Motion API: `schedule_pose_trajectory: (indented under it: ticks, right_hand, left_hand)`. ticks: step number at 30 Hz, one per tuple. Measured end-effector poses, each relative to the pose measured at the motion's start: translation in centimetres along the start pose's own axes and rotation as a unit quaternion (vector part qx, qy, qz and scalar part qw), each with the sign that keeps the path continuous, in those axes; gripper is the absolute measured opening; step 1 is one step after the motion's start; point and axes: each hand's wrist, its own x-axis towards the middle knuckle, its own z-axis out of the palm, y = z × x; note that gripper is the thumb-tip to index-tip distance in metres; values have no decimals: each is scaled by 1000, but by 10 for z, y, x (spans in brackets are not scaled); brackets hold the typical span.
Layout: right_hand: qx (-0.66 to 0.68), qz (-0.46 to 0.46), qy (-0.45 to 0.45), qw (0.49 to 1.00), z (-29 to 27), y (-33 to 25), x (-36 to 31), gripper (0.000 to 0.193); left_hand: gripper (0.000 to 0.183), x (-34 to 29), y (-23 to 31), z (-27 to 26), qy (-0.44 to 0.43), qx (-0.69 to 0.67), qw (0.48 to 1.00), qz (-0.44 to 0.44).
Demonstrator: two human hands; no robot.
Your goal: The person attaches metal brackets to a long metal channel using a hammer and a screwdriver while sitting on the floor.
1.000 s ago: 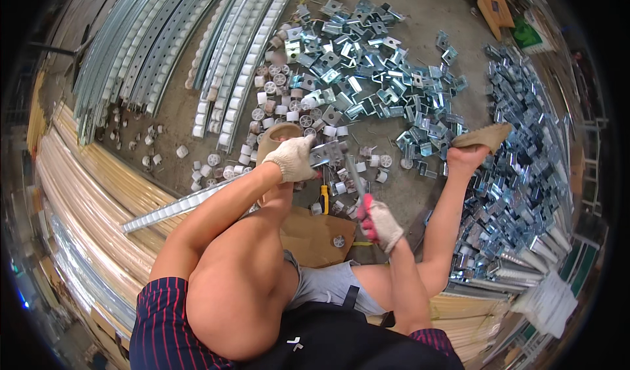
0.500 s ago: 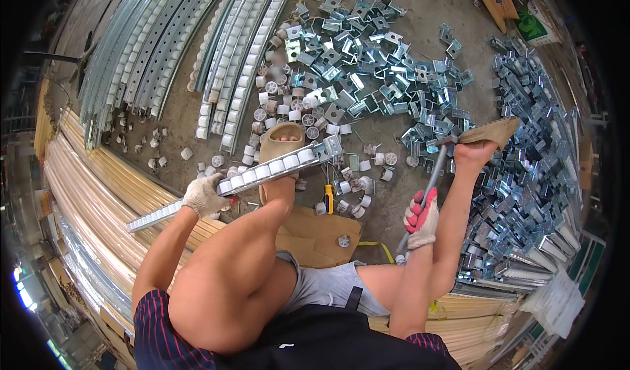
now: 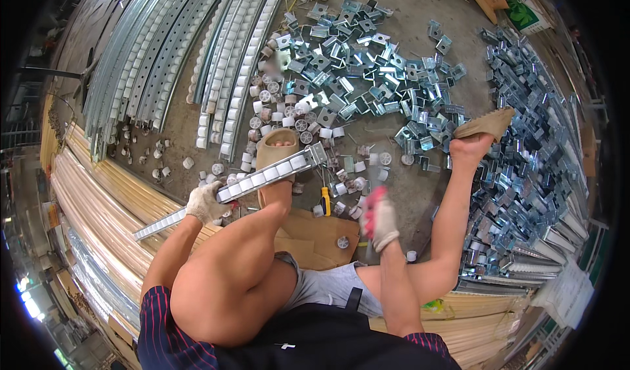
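My left hand (image 3: 206, 202), in a white knit work glove, is closed around a metal roller rail (image 3: 251, 184) with white rollers along it. The rail slants up to the right, its far part lying across my sandalled left foot (image 3: 277, 148). A small metal bracket (image 3: 318, 153) sits at its upper right end. My right hand (image 3: 380, 220), in a white and pink-red glove, is smeared by motion right of the cardboard. Its fingers look curled on the hammer handle, which is only a faint streak; the hammer's head is too blurred to make out.
Loose metal brackets (image 3: 367, 61) lie heaped ahead, with a larger bracket pile (image 3: 525, 160) at the right. White rollers (image 3: 302, 125) and a yellow-handled screwdriver (image 3: 325, 201) lie near my foot. Long roller rails (image 3: 177, 48) stretch far left. Cardboard (image 3: 315, 235) lies below.
My right hand has swung left and toward the rail with the hammer, away from my right foot. The bracket projects less beyond the rail's end. My left hand keeps its hold.
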Motion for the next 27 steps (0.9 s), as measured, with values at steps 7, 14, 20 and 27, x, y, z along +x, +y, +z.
schedule_pose_trajectory:
  ticks: [7,14,20,27]
  right_hand:
    - [37,52,33,997,5,-20,-5,53]
    - [-2,75,-79,994,23,-1,-7,47]
    - [15,7,94,995,-4,8,8,45]
    - [-278,-185,323,886,-40,52,18,29]
  left_hand:
    - [60,-12,10,-10,12,-12,1000,-22]
    - [56,-16,10,-10,22,-13,1000,-13]
    - [51,-34,24,-36,151,-144,978,27]
    - [50,-103,101,-89,145,-333,931,-42]
